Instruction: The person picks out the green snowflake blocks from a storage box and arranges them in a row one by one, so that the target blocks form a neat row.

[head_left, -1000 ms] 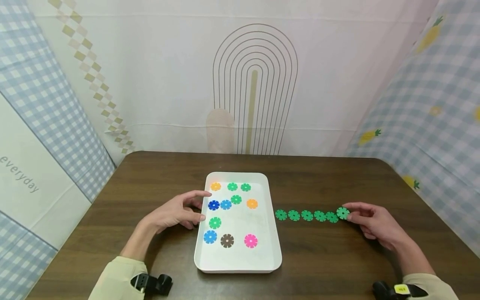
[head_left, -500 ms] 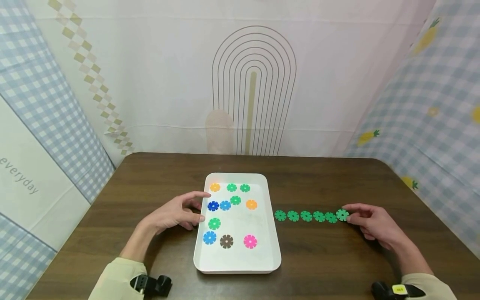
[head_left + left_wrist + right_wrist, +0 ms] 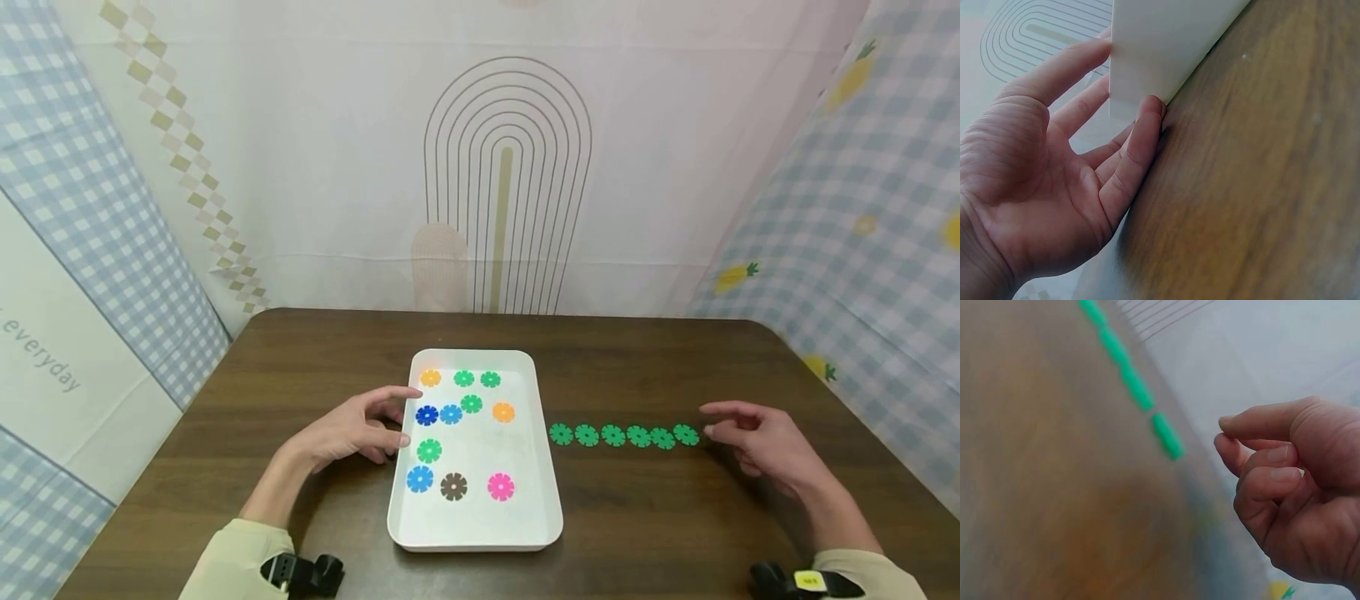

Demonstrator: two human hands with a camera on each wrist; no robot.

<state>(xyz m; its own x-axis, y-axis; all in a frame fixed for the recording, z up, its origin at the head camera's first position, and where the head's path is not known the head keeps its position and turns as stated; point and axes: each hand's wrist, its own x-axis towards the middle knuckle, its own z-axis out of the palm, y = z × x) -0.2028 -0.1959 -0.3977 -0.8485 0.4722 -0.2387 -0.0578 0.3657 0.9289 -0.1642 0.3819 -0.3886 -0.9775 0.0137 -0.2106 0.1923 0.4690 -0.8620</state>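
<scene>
A row of several green flower-shaped discs (image 3: 613, 436) lies on the table to the right of the white tray (image 3: 480, 533). The right hand (image 3: 772, 450) is just right of the last green disc (image 3: 686, 435), apart from it, holding nothing; the right wrist view shows this hand (image 3: 1297, 487) beyond the end of the green row (image 3: 1135, 386). At the tray's left edge, the left hand (image 3: 345, 433) touches the rim with thumb and forefinger. The left wrist view has that hand's (image 3: 1054, 175) fingertips against the tray's outer wall (image 3: 1154, 50).
Inside the tray lie green discs (image 3: 429, 451), blue discs (image 3: 420, 479), orange discs (image 3: 503, 412), a brown disc (image 3: 453, 487) and a pink disc (image 3: 501, 487). The brown table (image 3: 637, 517) ends at a patterned cloth backdrop (image 3: 337, 167).
The right hand has let go of the last green disc and moved slightly right; that disc now lies on the table at the row's end. The left hand stays at the tray.
</scene>
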